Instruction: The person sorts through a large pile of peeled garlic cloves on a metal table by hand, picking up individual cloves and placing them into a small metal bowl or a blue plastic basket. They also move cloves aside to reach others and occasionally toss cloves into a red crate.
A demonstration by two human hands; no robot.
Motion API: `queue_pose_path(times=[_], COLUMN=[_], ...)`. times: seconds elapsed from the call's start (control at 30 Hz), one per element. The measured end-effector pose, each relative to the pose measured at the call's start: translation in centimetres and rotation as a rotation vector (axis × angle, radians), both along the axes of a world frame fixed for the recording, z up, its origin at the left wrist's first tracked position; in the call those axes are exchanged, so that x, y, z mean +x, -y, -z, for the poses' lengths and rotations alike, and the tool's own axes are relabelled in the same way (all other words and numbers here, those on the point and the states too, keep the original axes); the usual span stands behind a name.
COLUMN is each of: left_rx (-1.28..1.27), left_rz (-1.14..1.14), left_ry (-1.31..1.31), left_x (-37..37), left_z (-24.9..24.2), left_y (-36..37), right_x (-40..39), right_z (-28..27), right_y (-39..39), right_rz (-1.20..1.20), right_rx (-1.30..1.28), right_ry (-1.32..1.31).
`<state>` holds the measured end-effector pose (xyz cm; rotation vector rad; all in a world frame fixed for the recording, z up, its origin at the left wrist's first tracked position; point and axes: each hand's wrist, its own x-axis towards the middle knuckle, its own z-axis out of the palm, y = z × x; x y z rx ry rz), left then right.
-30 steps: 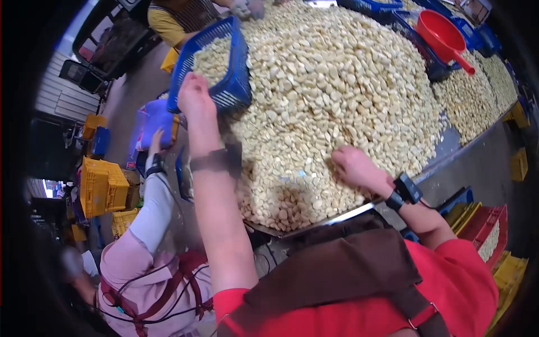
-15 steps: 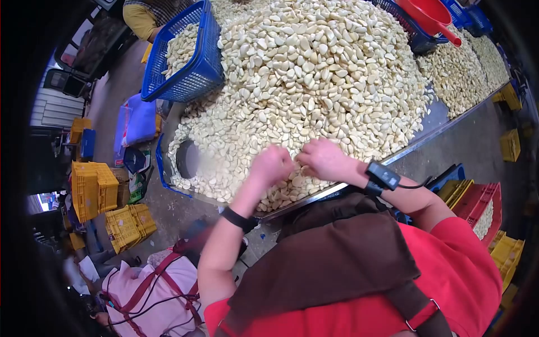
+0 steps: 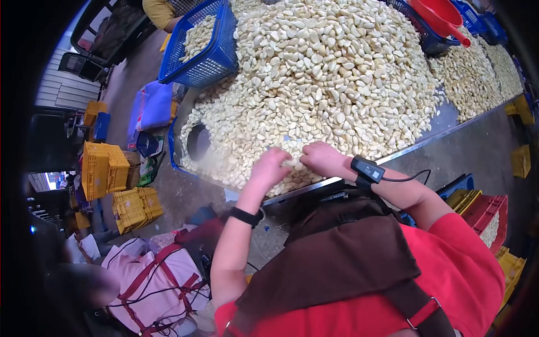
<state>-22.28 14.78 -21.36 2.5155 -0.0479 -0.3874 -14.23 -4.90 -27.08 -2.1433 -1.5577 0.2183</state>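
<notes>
A large heap of pale, peeled garlic cloves (image 3: 314, 67) covers the metal table (image 3: 435, 124). My left hand (image 3: 271, 167) is at the heap's near edge, its fingers bent inward and closed among the cloves. Close to its right, my right hand (image 3: 323, 159) has its fingers curled down and pressed together over the cloves. Whatever either hand pinches is too small or hidden to make out. A narrow gap separates the two hands, with loose cloves below them.
A round dark hole (image 3: 199, 141) opens in the table's left end. A blue basket (image 3: 210, 64) of cloves stands at the back left, a red scoop (image 3: 441, 16) at the back right. Yellow crates (image 3: 101, 171) stand on the floor. A person in pink (image 3: 154, 281) is at lower left.
The view has shifted, so the table and heap appear farther right. My left hand, blurred before, is now sharper, with its fingers more visible. Both hands stay close together over the cloves.
</notes>
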Motion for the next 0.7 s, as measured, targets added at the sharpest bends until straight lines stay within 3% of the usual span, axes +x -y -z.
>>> queue_pose_path(times=[0.03, 0.1, 0.13, 0.23, 0.33, 0.4, 0.47, 0.6, 0.67, 0.7], left_rx=[0.007, 0.318, 0.231, 0.004, -0.045, -0.175, -0.383, -0.323, -0.273, -0.432], left_rz=[-0.003, -0.117, -0.31, -0.524, -0.45, -0.383, -0.466, -0.373, -0.232, -0.224], left_ry=[0.002, -0.188, -0.056, 0.208, 0.097, 0.208, 0.235, 0.396, 0.483, 0.367], left_x=[-0.3, -1.0, -1.4, -1.1, -0.2, -0.5, 0.0, -0.2, -0.2, -0.1], left_z=[0.4, 1.2, 1.4, 0.2, -2.6, -1.9, -0.8, -0.9, -1.4, -1.3], left_y=[-0.3, -0.8, -1.6, -4.8, -2.3, 0.7, 2.6, 2.1, 1.6, 1.4], right_x=[0.2, 0.2, 0.3, 1.3, 0.9, -0.1, -0.9, -1.8, -2.1, -2.3], right_z=[0.0, -0.8, -1.6, -2.9, -4.6, -5.6, -6.2, -6.7, -6.8, -7.2], right_y=[0.0, -0.1, -0.2, -0.8, -2.6, -4.6, -5.9, -5.3, -4.8, -4.4], right_rz=[0.003, 0.13, 0.264, 0.413, 0.555, 0.687, 0.682, 0.704, 0.668, 0.654], right_rx=[-0.037, 0.044, 0.123, 0.142, 0.172, 0.383, 0.413, 0.425, 0.488, 0.448], right_ry=[-0.043, -0.138, -0.234, -0.408, -0.508, -0.585, -0.599, -0.721, -1.039, -1.176])
